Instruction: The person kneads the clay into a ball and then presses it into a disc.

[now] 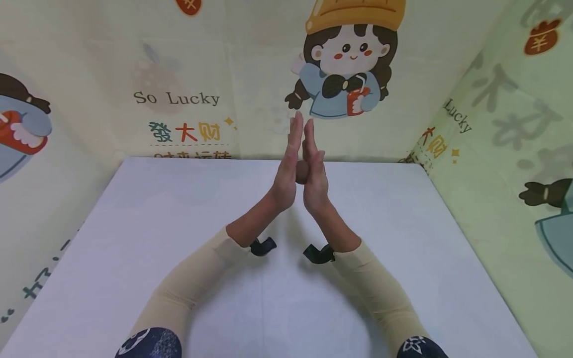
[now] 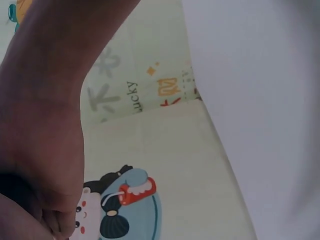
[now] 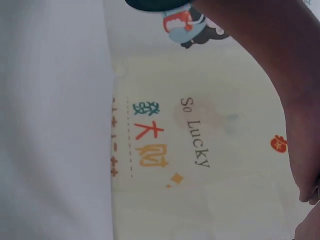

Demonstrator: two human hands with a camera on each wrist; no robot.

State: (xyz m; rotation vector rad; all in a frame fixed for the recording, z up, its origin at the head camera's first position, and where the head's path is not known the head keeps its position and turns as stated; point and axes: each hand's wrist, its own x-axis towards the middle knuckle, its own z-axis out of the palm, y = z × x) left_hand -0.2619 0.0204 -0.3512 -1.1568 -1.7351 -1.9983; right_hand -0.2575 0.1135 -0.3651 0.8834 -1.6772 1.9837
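A small brown ball (image 1: pixel 302 172) sits between my two palms in the head view, above the far part of the table. On its left side my left hand (image 1: pixel 288 166) presses it with a flat palm, fingers straight and pointing upward. My right hand (image 1: pixel 316 171) faces it from the other side, also with extended fingers. The fingertips of both hands lean close together at the top. In the left wrist view the dark ball (image 2: pixel 20 195) shows partly, with much of it hidden between the hands.
A white table (image 1: pixel 215 199) lies under the arms. Cream printed cloth (image 1: pixel 259 59) hangs behind it and along both sides. Black bands (image 1: pixel 263 246) stick out at the wrists, below beige sleeves (image 1: pixel 197 273).
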